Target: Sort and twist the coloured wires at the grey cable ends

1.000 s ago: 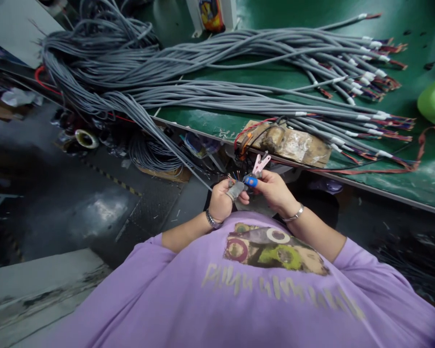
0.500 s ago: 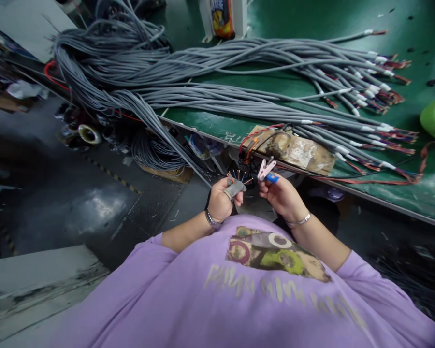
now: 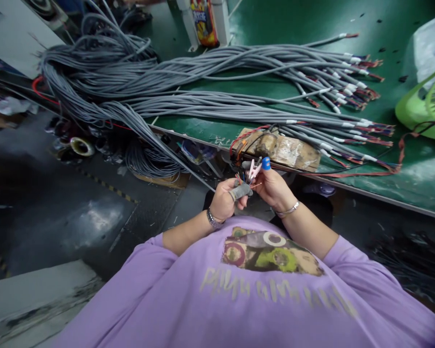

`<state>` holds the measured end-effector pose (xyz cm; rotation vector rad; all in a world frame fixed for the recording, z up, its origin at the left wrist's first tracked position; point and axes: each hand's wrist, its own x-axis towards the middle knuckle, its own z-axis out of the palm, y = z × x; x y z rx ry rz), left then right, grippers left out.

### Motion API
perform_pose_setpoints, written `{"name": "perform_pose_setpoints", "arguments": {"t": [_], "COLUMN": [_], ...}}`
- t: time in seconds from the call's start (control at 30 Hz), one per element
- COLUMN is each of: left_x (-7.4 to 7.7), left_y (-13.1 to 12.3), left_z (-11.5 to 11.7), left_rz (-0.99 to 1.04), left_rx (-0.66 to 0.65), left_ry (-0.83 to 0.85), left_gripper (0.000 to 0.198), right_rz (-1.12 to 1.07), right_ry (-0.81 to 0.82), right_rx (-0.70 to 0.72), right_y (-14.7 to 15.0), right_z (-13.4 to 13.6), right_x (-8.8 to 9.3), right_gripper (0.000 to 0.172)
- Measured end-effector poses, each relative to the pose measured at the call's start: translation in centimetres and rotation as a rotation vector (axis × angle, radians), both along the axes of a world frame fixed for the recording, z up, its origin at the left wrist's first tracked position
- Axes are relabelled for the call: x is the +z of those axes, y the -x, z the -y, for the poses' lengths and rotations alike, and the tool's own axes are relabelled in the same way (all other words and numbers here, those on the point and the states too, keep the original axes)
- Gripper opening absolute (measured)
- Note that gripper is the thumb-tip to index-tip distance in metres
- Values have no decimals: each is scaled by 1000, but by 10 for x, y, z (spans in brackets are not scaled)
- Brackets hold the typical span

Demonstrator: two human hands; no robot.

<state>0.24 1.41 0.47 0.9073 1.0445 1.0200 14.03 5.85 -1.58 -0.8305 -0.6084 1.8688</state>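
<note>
My left hand [image 3: 223, 200] is closed around the end of a grey cable [image 3: 188, 166], its thumb in a worn grey cover [image 3: 240, 192]. Thin coloured wires [image 3: 239, 180] fan out beyond that thumb. Close against them on the right is my right hand [image 3: 274, 189], pinching a small pale pink clip [image 3: 253, 170], whose jaws are hard to make out. A blue cover [image 3: 266, 163] sits on the right thumb. Fingers hide part of the cable end and the spot where clip and wires meet.
Long grey cables [image 3: 217, 104] with white-banded, stripped ends lie across the green table [image 3: 282, 29]. A taped block [image 3: 279, 149] sits at its front edge. A green basket [image 3: 416, 108] stands at right; coiled cable [image 3: 148, 162] lies below the table.
My right hand has moved left with the pink clip, from apart to right beside the wires. The left hand still grips the cable end. The whole view has shifted slightly.
</note>
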Motion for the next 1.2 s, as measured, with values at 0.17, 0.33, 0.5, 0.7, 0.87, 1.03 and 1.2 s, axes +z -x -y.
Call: {"name": "perform_pose_setpoints", "arguments": {"t": [0.17,0.33,0.5,0.7,0.87,1.03,1.2], "left_x": [-1,-4,-7,-6,-7,-5,0], "left_y": [-1,-1,-1,1,3,5,9], "left_z": [0,0,1,2,2,7,10], "left_rz": [-22,-47,-44,-55,-15,15,84], "left_rx": [28,26,24,39,36,43,-12], "left_ry": [6,13,1,-3,-21,20,25], "left_gripper": [36,35,33,34,35,42,45], "right_rz": [-48,-42,-51,-56,-78,-109,-112], "right_ry": [41,42,57,105,135,159,136], "right_rx": [-87,-152,-143,-109,-72,-2,41], "right_y": [9,13,13,13,8,-1,-4], "right_z": [-1,-2,0,0,-1,1,1], "right_x": [1,4,4,6,6,7,10], "right_gripper": [60,59,58,60,62,63,52]}}
